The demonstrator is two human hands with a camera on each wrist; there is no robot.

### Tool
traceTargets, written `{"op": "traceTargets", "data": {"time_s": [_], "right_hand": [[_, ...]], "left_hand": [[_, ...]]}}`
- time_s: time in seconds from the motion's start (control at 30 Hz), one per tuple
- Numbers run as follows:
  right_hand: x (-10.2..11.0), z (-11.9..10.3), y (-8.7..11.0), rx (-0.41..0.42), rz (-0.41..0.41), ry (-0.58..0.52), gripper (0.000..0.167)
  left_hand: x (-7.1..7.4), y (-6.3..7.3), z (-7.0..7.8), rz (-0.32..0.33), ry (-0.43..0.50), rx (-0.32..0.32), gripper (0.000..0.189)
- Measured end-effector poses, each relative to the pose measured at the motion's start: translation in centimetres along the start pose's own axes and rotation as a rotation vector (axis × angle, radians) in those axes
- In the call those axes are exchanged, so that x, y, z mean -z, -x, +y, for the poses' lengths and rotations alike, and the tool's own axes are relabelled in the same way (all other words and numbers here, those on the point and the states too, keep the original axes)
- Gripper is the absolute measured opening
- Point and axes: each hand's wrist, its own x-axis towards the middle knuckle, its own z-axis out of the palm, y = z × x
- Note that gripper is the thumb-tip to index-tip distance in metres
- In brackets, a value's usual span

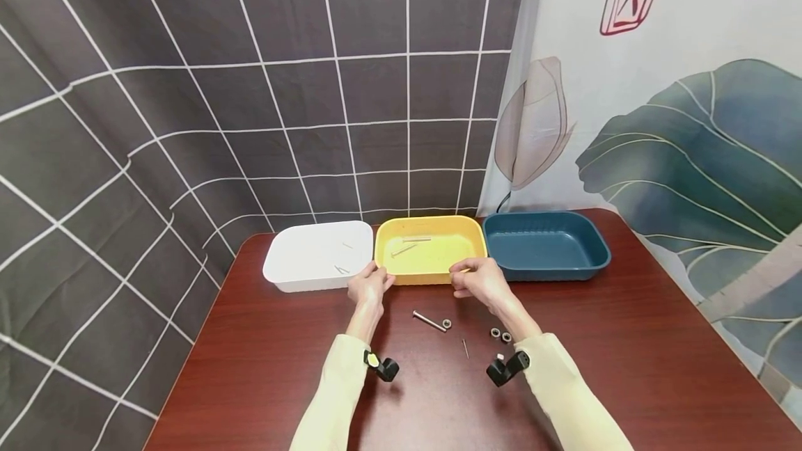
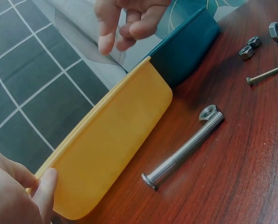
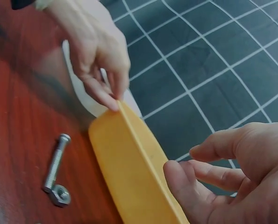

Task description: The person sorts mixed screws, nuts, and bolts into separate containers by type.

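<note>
My left hand (image 1: 368,287) pinches the front left rim of the yellow tray (image 1: 432,278), thumb on the outer wall in the left wrist view. At the tray's front right corner hovers my right hand (image 1: 485,282), its fingers loosely bent and a gap between thumb and forefinger in the right wrist view, holding nothing. Two long bolts (image 1: 404,250) lie inside the yellow tray. In front of it, on the table, a thick bolt (image 2: 183,149) lies with a hex nut (image 2: 208,113) against its threaded end.
A white tray (image 1: 294,284) with several small screws (image 1: 341,269) stands on the left, a dark blue tray (image 1: 557,273) on the right. Several nuts (image 1: 496,333) lie by the right forearm. A small screw (image 1: 466,348) lies on the red-brown table (image 1: 250,381). Hanging cloth backs the table.
</note>
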Motion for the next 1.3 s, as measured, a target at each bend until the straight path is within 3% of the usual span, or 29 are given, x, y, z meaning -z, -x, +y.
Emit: {"op": "traceTargets", "data": {"time_s": [0.5, 0.83, 1.13, 1.3], "right_hand": [[-3.6, 1.9, 0.1, 0.009, -0.042, 0.009, 0.022], [-5.7, 2.9, 0.1, 0.047, -0.017, 0.164, 0.02], [-6.9, 3.4, -0.4, 0.101, 0.008, 0.397, 0.021], [-7.3, 3.7, -0.5, 0.121, 0.008, 0.424, 0.019]], "left_hand": [[0.0, 0.1, 0.2, -0.004, 0.019, 0.005, 0.045], [0.0, 0.1, 0.1, 0.0, 0.019, 0.011, 0.045], [0.1, 0.0, 0.1, -0.003, 0.008, 0.018, 0.045], [0.1, 0.0, 0.1, -0.003, 0.008, 0.015, 0.045]]}}
